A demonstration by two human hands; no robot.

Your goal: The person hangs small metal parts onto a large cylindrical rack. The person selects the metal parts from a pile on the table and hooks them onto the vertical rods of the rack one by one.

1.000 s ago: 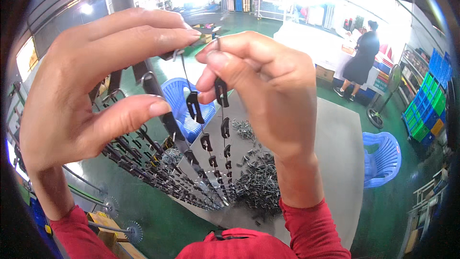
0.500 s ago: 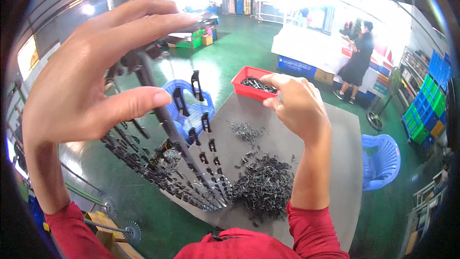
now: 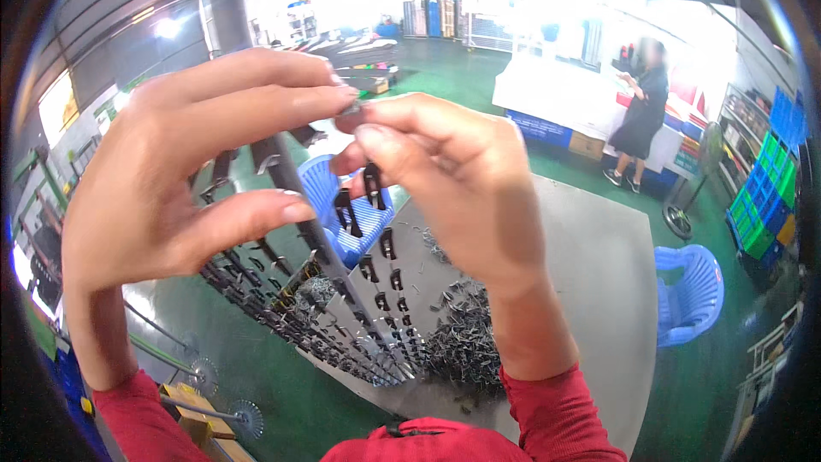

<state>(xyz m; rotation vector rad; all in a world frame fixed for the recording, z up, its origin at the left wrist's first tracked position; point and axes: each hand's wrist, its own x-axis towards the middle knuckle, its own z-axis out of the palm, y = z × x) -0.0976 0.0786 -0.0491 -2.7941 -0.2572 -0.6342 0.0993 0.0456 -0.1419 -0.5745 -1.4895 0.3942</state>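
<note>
My left hand (image 3: 162, 175) is raised at the left, its fingers stretched forward and its thumb apart, around the upper part of a grey rack post (image 3: 295, 201). My right hand (image 3: 466, 184) meets the left fingertips with thumb and fingers pinched together. A small grey piece (image 3: 351, 108) shows between the two hands' fingertips; its kind is too small to tell. Just below the right fingers, black clips (image 3: 373, 186) hang in rows down the rack. More black clips (image 3: 256, 291) line its left side. A heap of small dark pieces (image 3: 466, 338) lies beyond the rack's foot.
The heap lies on a grey table (image 3: 590, 248). Blue plastic chairs stand behind the rack (image 3: 368, 218) and at the table's right (image 3: 691, 295). Further off are a person in dark clothes (image 3: 641, 111), a standing fan (image 3: 697, 171) and stacked green and blue crates (image 3: 765, 180).
My right hand has moved left and up from the red bin to the left fingertips, and now hides the bin. My left hand has shifted slightly down and right.
</note>
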